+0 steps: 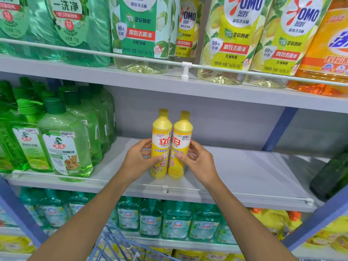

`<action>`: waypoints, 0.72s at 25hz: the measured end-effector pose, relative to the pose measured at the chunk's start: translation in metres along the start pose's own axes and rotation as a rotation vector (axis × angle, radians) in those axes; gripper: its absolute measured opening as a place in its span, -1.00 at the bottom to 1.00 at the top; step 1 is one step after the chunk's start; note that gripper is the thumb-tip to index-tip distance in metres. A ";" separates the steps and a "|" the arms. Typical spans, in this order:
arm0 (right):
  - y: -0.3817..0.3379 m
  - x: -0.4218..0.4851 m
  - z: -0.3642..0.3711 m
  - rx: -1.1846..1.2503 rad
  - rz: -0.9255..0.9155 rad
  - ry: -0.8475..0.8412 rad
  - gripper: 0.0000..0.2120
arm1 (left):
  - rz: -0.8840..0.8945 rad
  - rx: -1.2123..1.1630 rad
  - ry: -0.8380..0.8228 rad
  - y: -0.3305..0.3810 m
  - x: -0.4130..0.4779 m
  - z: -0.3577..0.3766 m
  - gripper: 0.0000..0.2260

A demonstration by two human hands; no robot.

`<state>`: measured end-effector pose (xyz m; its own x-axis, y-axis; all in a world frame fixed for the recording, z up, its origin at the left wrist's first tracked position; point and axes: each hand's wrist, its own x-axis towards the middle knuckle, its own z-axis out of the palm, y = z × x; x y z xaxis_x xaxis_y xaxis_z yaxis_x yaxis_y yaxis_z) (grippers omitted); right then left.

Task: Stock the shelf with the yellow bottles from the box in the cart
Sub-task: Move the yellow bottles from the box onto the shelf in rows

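Two yellow bottles stand upright side by side on the grey middle shelf (235, 172), touching each other. My left hand (138, 161) grips the left yellow bottle (161, 136) around its label, thumb across the front. My right hand (198, 162) grips the right yellow bottle (182, 138) the same way. Both bottle bases sit on the shelf just behind the front wire rail (244, 194). The box is out of view; only the blue wire cart (113, 243) shows at the bottom.
Green detergent bottles (62, 140) fill the left of the same shelf. A dark green bottle (331, 176) lies at its right end. Bare shelf lies between the yellow bottles and that end. Large bottles fill the shelf above, teal ones (173, 221) the shelf below.
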<state>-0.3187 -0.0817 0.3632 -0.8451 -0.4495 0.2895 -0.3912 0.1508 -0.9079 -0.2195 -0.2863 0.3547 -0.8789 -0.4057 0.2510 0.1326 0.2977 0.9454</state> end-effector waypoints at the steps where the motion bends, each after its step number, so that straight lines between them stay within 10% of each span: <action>1: 0.003 -0.005 0.007 -0.009 -0.005 0.040 -0.50 | -0.015 -0.018 0.039 -0.005 -0.005 0.005 -0.43; 18: 0.033 0.010 0.021 -0.121 0.147 -0.076 -0.50 | -0.060 0.114 0.006 -0.038 0.013 0.012 -0.53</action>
<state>-0.3330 -0.0995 0.3297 -0.8679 -0.4798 0.1289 -0.3108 0.3219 -0.8943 -0.2414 -0.2919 0.3198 -0.8807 -0.4308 0.1967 0.0270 0.3691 0.9290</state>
